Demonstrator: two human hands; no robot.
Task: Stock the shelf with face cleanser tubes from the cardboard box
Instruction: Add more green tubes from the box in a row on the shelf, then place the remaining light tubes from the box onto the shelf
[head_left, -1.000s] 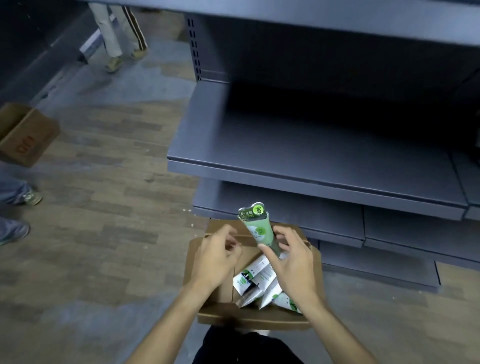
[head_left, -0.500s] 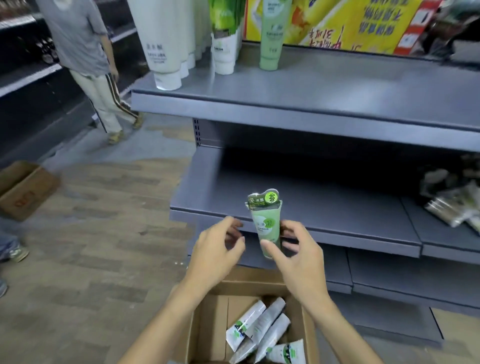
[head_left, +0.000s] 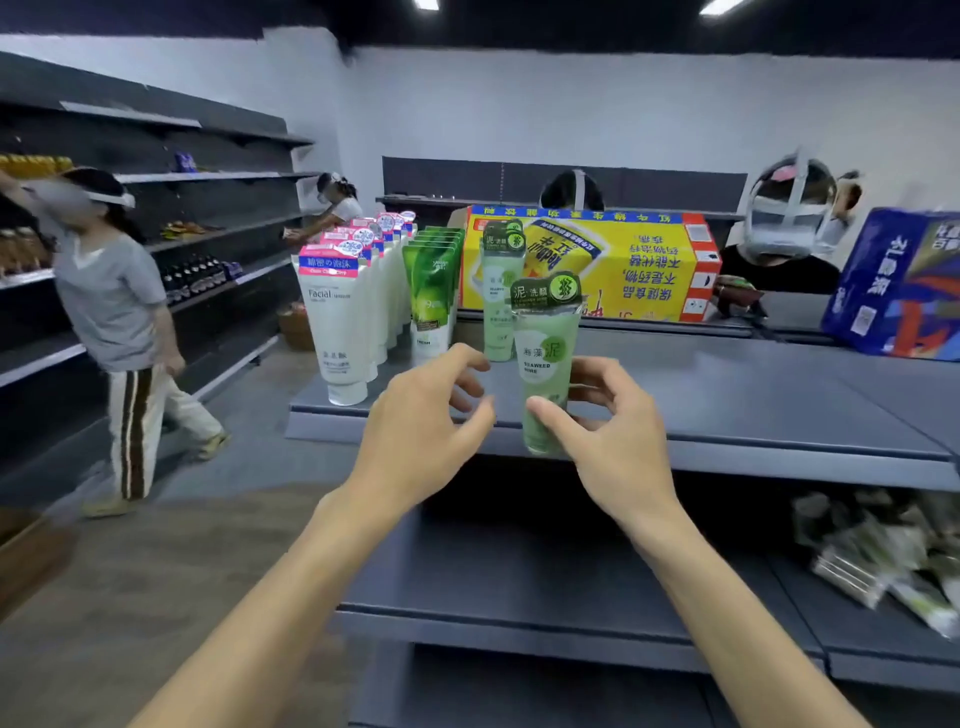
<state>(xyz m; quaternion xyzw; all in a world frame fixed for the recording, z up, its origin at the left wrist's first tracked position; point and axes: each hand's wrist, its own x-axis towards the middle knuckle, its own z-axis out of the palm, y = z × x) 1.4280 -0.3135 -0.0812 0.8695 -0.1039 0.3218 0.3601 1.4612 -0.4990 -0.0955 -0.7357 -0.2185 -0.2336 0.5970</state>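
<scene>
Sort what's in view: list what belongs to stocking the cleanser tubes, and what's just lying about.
Job:
- seaweed tube, pinched in the right hand
- left hand, open beside it
- top shelf
- matching tube already standing there
- white tubes and green tubes in rows

Lying about:
- yellow carton
- blue box
- packets on the lower shelf

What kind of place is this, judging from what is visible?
Most likely a shop or mock shop: long grey shelf units, rows of cleanser tubes standing for display, and other people stocking the wall shelves.
</scene>
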